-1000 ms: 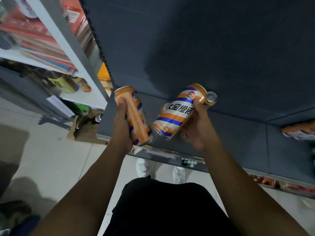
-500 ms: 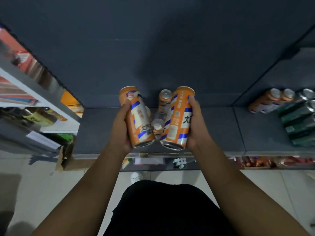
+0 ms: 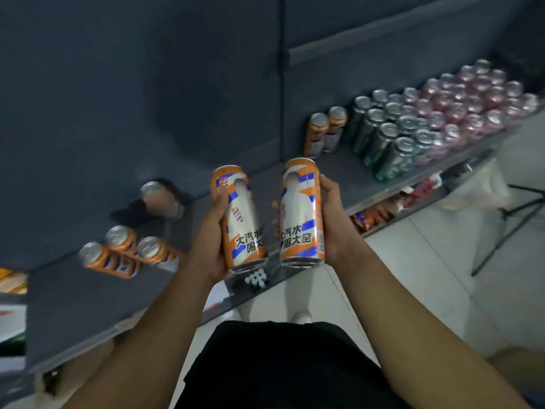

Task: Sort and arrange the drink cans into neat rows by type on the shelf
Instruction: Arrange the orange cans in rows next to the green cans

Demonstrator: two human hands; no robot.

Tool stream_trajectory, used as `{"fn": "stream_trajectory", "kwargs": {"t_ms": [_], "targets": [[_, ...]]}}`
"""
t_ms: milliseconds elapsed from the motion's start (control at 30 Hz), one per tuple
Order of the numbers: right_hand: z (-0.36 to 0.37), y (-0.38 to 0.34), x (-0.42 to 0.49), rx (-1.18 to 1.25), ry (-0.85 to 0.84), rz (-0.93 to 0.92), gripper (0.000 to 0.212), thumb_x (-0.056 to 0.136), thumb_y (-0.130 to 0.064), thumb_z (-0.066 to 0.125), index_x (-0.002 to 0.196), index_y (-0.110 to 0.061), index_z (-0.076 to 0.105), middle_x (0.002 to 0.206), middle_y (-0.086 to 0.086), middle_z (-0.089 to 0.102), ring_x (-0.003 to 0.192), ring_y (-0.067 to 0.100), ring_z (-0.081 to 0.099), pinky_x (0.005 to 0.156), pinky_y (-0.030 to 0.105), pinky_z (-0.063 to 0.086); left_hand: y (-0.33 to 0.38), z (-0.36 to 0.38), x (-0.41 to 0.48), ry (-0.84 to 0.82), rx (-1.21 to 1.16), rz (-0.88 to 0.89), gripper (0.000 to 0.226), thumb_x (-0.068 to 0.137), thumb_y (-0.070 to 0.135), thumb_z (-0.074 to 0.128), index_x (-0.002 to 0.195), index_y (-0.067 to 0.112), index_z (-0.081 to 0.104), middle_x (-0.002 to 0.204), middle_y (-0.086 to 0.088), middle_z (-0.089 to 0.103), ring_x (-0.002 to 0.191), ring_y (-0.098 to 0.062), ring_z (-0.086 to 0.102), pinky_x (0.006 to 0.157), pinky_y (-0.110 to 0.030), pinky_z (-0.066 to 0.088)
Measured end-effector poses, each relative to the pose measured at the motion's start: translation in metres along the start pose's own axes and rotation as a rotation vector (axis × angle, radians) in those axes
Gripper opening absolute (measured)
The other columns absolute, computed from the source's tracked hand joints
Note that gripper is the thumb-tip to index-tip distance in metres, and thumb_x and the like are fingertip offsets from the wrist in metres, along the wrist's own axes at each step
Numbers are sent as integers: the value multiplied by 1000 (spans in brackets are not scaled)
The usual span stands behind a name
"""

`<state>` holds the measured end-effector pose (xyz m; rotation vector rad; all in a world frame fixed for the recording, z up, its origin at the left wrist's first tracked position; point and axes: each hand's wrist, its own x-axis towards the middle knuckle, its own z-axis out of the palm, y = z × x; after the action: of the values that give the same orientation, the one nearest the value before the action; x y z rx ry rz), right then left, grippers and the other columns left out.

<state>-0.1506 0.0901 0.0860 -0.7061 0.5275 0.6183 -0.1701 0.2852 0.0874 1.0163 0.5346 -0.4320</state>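
Head view: the dark grey shelf (image 3: 88, 296) carries all the loose stock. Toward its left end three orange cans (image 3: 118, 255) cluster together, blurred, and a fourth (image 3: 160, 199) sits apart nearer the back panel. Past the shelf's upright divider two more orange cans (image 3: 323, 132) stand side by side. Packed rows of green cans (image 3: 383, 137) come next, then pink cans (image 3: 472, 104) out to the shelf's far right end. Under the shelf, a lower tier holds red and orange packets (image 3: 374, 215).

The shelf looks matte and flat. The cans are tall, slim cylinders with glossy printed walls and silver tops.

In front of the shelf's edge, the left hand (image 3: 211, 240) wraps its fingers round the left can (image 3: 240, 216), and the right hand (image 3: 336, 225) grips the right can (image 3: 302, 214). Both cans are held off the shelf, near each other without touching, tops tilted toward the back panel. Each is orange with blue stripes, a white figure and dark Chinese lettering.
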Motion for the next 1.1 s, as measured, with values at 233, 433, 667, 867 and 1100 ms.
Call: {"fn": "stream_trajectory", "kwargs": {"t_ms": [233, 433, 667, 867, 1100], "targets": [[-49, -29, -25, 36, 219, -110, 62, 93, -68, 45, 74, -14, 70, 71, 9, 65, 61, 23, 64, 62, 30, 54, -9, 61, 41, -102, 113, -134, 54, 87, 58, 64, 112, 11, 69, 89, -12, 71, 74, -27, 70, 74, -41, 58], [-69, -54, -20, 58, 312, -126, 76, 89, -78, 46, 107, -9, 74, 104, 17, 73, 90, 32, 70, 90, 45, 56, -16, 93, 83, -213, 203, -266, 58, 80, 62, 63, 111, 13, 69, 88, -10, 72, 71, -23, 71, 63, -35, 59], [-62, -99, 4, -28, 407, -161, 69, 82, -73, 60, 117, -14, 69, 114, 17, 75, 108, 37, 71, 91, 50, 58, 6, 123, 134, -308, 347, -219, 96, 69, 67, 81, 139, 8, 53, 106, -17, 73, 89, -30, 74, 71, -42, 60], [-61, -129, 35, -83, 419, -148, 69, 88, -75, 52, 119, -15, 69, 106, 15, 77, 92, 32, 76, 81, 47, 62, 25, 141, 166, -337, 389, -237, 66, 77, 52, 71, 127, 9, 63, 105, -18, 74, 85, -30, 74, 79, -47, 62], [-82, -176, 72, -199, 319, -86, 77, 66, -66, 69, 122, -12, 64, 112, 18, 75, 102, 37, 73, 88, 53, 59, 19, 170, 205, -193, 419, -179, 66, 78, 57, 75, 129, 17, 63, 116, -18, 74, 106, -40, 71, 93, -59, 56]]}}
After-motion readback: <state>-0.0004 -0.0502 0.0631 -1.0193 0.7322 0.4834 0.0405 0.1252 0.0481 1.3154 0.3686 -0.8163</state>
